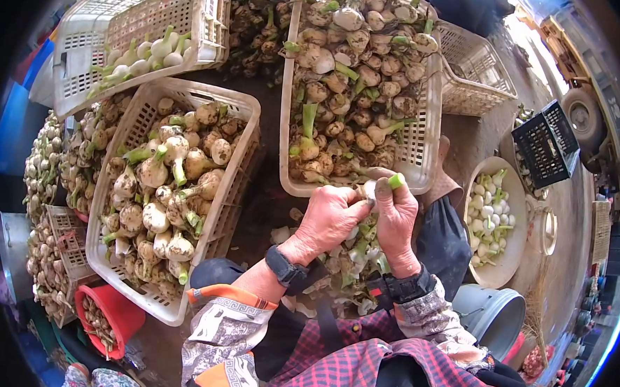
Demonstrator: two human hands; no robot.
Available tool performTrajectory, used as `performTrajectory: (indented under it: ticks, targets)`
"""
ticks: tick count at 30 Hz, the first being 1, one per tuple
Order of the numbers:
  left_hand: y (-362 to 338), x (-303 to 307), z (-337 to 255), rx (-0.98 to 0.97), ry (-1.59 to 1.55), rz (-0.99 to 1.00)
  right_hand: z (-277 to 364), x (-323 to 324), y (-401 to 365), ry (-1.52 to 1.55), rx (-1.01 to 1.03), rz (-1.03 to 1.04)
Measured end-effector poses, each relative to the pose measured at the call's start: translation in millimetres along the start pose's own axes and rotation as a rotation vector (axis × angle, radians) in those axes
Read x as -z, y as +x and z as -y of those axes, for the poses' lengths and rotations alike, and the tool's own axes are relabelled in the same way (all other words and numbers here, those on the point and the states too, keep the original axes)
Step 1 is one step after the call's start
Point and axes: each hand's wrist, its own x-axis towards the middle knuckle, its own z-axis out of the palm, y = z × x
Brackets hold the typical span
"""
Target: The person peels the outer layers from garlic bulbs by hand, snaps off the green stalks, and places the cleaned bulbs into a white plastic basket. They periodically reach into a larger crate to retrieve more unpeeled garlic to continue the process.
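Note:
Between my two hands is a fresh garlic bulb (369,190), pale and partly hidden by the fingers. Its cut green stem (396,180) pokes up beside my right thumb. My left hand (333,212) is closed, thumb and fingers pinching at the bulb's side. My right hand (397,222) is closed around the same garlic, thumb raised along the stem. Just beyond the hands stands a large white crate (288,182) heaped with soil-stained garlic bulbs (358,77). Below them, peeled skins and leaf scraps (355,262) lie in a pile between my legs.
To the left is another crate (248,103) of dirty garlic; behind it, a tilted crate (210,20) holds cleaner bulbs. A round basin (506,263) of white peeled garlic sits right, near a grey bucket (493,308) and black crate (545,144). A red bucket (125,317) stands lower left.

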Motion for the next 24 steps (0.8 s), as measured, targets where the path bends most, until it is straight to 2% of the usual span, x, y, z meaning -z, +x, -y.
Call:
performTrajectory:
  ticks: [4,7,8,9,11,12,14,16,17,20,22,23,24]
  targets:
    - [3,-1,12,0.026,-0.029,0.043,3,2,-3,0.084,-0.067,-0.006]
    - [7,-6,13,-0.121,0.168,-0.041,5,6,3,0.108,-0.102,-0.008]
    - [10,-5,17,-0.117,0.195,-0.102,8,8,7,0.114,-0.110,-0.018]
    - [15,-4,26,-0.114,0.219,-0.160,13,17,14,0.334,-0.222,0.005]
    - [17,3,22,-0.062,0.369,-0.245,19,40,29,0.669,-0.283,-0.026]
    - [19,6,49,-0.051,0.635,-0.064,21,57,39,0.853,-0.344,-0.061]
    - [9,-9,56,0.098,0.659,0.267,1,83,50,1.146,-0.570,-0.019]
    - [-4,-28,48,0.081,0.634,0.401,-11,92,44,1.225,-0.631,0.010]
    - [-2,-31,34,0.108,0.712,0.492,-8,89,41,1.222,-0.680,-0.050]
    - [6,-34,27,0.005,0.267,0.192,-9,78,31,1.222,-0.667,-0.040]
    - [11,-35,8,-0.320,0.189,-0.063,-17,72,26,1.228,-0.711,-0.019]
    - [13,-32,1,-0.432,0.261,-0.116,-20,67,23,1.219,-0.714,0.005]
    - [17,-35,21,-0.286,0.061,-0.118,-23,62,20,1.209,-0.719,0.029]
